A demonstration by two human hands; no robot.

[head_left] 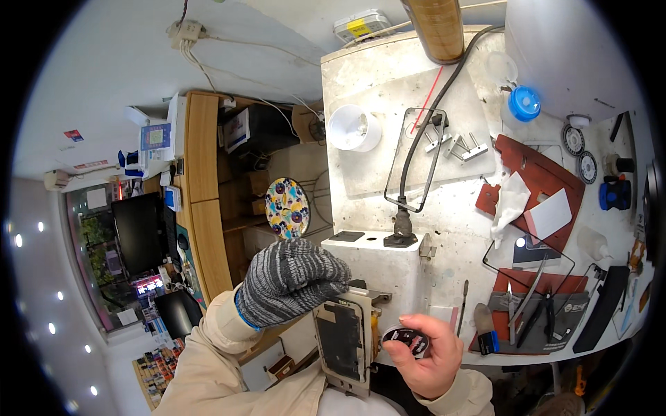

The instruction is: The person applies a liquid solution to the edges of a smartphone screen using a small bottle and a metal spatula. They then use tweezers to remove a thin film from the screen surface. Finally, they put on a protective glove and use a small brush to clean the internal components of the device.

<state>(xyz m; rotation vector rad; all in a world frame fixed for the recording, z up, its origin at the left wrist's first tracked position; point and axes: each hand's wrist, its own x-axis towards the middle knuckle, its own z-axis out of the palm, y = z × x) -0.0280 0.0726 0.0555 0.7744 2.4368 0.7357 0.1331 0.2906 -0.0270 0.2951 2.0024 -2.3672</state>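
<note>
My left hand [295, 281], in a grey-and-black knitted glove, is closed beside the top edge of a phone-sized panel [340, 341]. Whatever its fingers hold, if anything, is hidden. This panel has a pale frame and a dark, worn middle, and stands tilted against a metal holder [347, 385] at the bench's near edge. Bare and to the right of the panel, my right hand [433, 360] pinches a small round spool [408, 340] with a black label between thumb and fingers. Any wire running from the spool is too fine to make out.
A white machine box [395, 277] with a black cable [416, 149] stands beyond the panel. On the worn bench are a white cup [354, 128], metal clamps [468, 148], a blue-capped bottle [524, 104], pliers [538, 319], a brush [485, 326] and brown mats [548, 173].
</note>
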